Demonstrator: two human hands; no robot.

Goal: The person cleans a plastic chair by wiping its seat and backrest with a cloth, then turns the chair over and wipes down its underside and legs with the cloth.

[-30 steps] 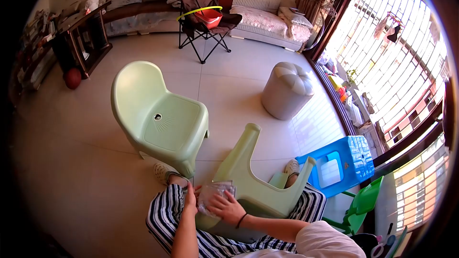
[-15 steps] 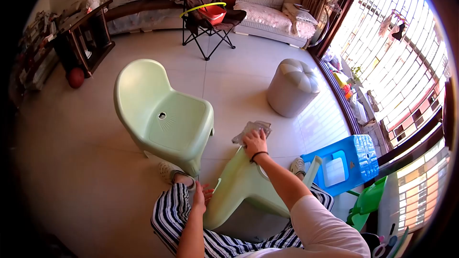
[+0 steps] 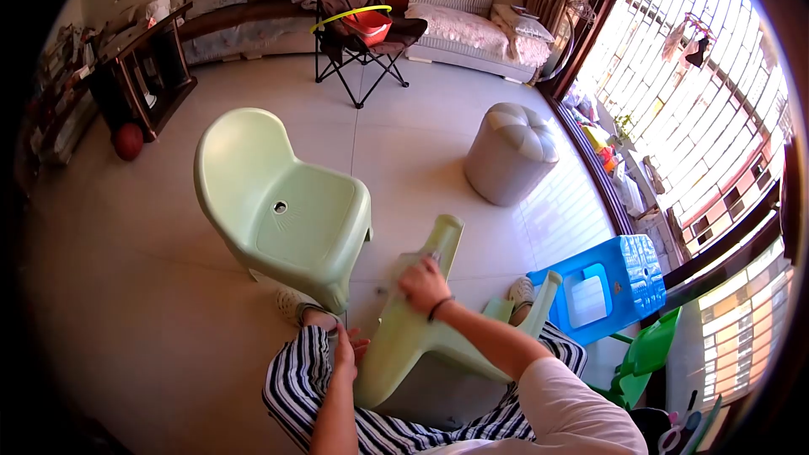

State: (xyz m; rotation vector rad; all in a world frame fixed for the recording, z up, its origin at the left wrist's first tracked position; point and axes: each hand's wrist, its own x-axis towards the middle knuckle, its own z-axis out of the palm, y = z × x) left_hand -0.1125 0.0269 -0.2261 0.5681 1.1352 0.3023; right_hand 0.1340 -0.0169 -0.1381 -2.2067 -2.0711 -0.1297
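Note:
A pale green plastic chair lies tipped over between my knees, its legs pointing away and to the right. My right hand is closed over a greyish cloth on the chair's upper surface; the hand is blurred by motion and covers nearly all of the cloth. Beside the chair's left edge is my left hand, palm turned toward it, fingers stretched and holding nothing. Whether its fingertips touch the chair I cannot tell. A matching green chair stands upright just ahead on the left.
A blue plastic stool lies on its side at right, beside a small green chair. Farther off stand a grey pouf and a folding chair bearing a red basket. A red ball rests at far left.
My right hand has moved down and left along the tipped chair with the cloth, uncovering the chair's far leg. My left hand has hardly moved. The view has shifted slightly.

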